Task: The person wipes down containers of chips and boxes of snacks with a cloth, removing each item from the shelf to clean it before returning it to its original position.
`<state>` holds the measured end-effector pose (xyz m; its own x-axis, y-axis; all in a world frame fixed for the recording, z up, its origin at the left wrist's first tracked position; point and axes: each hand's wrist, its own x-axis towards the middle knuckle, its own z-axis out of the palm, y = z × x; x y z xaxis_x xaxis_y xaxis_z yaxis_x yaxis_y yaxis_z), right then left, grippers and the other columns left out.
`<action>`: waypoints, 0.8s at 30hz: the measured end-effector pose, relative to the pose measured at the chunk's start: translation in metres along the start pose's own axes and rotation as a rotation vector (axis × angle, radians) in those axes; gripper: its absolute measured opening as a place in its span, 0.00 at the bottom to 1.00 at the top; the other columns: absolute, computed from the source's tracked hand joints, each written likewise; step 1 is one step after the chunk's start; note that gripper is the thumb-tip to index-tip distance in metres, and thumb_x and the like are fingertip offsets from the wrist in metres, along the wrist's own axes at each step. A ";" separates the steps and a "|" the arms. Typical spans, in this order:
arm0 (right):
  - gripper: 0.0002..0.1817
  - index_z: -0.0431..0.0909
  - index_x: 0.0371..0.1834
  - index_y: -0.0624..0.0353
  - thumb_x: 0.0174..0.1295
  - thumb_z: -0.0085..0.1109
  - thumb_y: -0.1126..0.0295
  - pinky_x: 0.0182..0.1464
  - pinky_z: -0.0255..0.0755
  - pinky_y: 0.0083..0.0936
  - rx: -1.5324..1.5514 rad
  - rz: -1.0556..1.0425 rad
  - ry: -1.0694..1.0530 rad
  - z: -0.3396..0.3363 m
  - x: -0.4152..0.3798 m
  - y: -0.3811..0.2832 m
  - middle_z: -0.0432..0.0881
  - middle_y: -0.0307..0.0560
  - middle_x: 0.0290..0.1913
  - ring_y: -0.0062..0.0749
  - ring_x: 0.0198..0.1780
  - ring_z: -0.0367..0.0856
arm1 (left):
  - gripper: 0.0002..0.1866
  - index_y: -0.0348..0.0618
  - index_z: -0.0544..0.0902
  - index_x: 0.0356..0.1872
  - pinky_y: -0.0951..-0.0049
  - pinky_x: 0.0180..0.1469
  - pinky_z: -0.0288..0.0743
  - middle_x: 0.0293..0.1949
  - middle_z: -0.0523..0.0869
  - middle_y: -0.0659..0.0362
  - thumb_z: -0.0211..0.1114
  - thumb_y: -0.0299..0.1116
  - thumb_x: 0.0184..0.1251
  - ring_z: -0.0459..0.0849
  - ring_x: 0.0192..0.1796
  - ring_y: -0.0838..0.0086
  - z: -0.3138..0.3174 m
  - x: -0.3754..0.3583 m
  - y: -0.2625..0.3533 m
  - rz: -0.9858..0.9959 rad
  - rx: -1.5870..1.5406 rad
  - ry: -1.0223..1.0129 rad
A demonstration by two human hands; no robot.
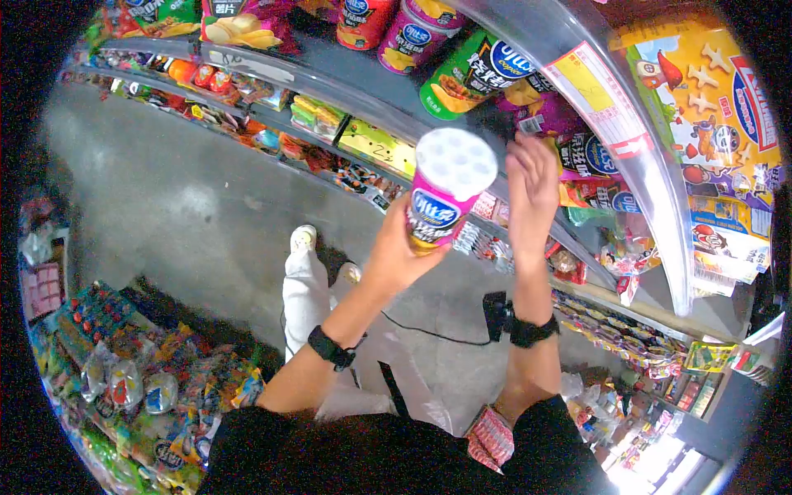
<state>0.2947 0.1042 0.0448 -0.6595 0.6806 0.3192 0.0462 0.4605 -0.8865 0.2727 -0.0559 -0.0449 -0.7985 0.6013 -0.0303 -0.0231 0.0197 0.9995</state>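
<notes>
My left hand (pixel 398 252) is wrapped round the lower part of a purple can of potato chips (pixel 435 206). Its white dimpled lid (pixel 456 162) faces up toward me, and the can tilts slightly. To its right, my right hand (pixel 532 186) is raised with loosely bent fingers and nothing visible in it, close to the shelf front. Beyond the hands, a green chip can (pixel 470 78) lies tilted on the shelf. A purple can (pixel 417 37) and a red can (pixel 361 23) stand beside it. Purple chip bags (pixel 587 153) sit behind my right hand.
A curved clear shelf edge (pixel 660 198) with a yellow-and-red price label (pixel 590 87) runs along the right. Yellow snack bags (pixel 714 107) hang beyond it. Lower shelves hold many small packs (pixel 318 115). Heaped packaged goods (pixel 140 379) lie at lower left, beside the grey floor (pixel 190 198).
</notes>
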 end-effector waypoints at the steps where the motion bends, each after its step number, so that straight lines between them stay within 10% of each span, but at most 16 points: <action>1: 0.15 0.70 0.52 0.66 0.62 0.54 0.73 0.57 0.67 0.30 0.059 -0.051 0.067 0.008 0.011 0.002 0.76 0.49 0.51 0.34 0.53 0.75 | 0.44 0.36 0.62 0.60 0.65 0.60 0.66 0.53 0.75 0.50 0.77 0.35 0.40 0.74 0.58 0.63 -0.004 -0.005 -0.003 0.000 -0.004 -0.003; 8: 0.27 0.67 0.52 0.70 0.55 0.66 0.64 0.53 0.70 0.26 -0.504 0.092 -0.002 0.008 0.081 0.026 0.79 0.58 0.44 0.33 0.54 0.76 | 0.42 0.39 0.63 0.60 0.65 0.60 0.67 0.54 0.75 0.53 0.77 0.30 0.41 0.73 0.57 0.66 -0.022 -0.024 -0.010 -0.074 -0.020 -0.034; 14: 0.25 0.72 0.48 0.69 0.54 0.64 0.60 0.54 0.68 0.39 -0.972 -0.292 0.036 0.005 0.084 0.000 0.80 0.59 0.42 0.48 0.51 0.77 | 0.40 0.39 0.63 0.60 0.66 0.59 0.67 0.54 0.75 0.53 0.75 0.29 0.44 0.74 0.58 0.66 -0.023 -0.030 -0.016 -0.048 -0.014 -0.078; 16: 0.25 0.74 0.49 0.66 0.55 0.62 0.57 0.58 0.61 0.48 -1.114 -0.705 0.383 0.012 0.081 -0.002 0.77 0.60 0.48 0.56 0.53 0.73 | 0.40 0.39 0.63 0.60 0.66 0.59 0.67 0.54 0.75 0.53 0.74 0.29 0.44 0.74 0.58 0.66 -0.022 -0.031 -0.016 -0.052 -0.003 -0.076; 24: 0.25 0.77 0.49 0.59 0.54 0.60 0.53 0.57 0.61 0.48 -1.191 -0.689 0.349 0.004 0.099 -0.009 0.77 0.57 0.50 0.56 0.52 0.72 | 0.37 0.34 0.65 0.56 0.66 0.54 0.69 0.49 0.74 0.48 0.74 0.30 0.42 0.76 0.51 0.60 -0.019 -0.034 -0.024 0.001 -0.032 -0.058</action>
<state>0.2257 0.1652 0.0826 -0.6013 0.1492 0.7850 0.5066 0.8309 0.2301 0.2889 -0.0922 -0.0674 -0.7626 0.6463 -0.0281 -0.0420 -0.0061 0.9991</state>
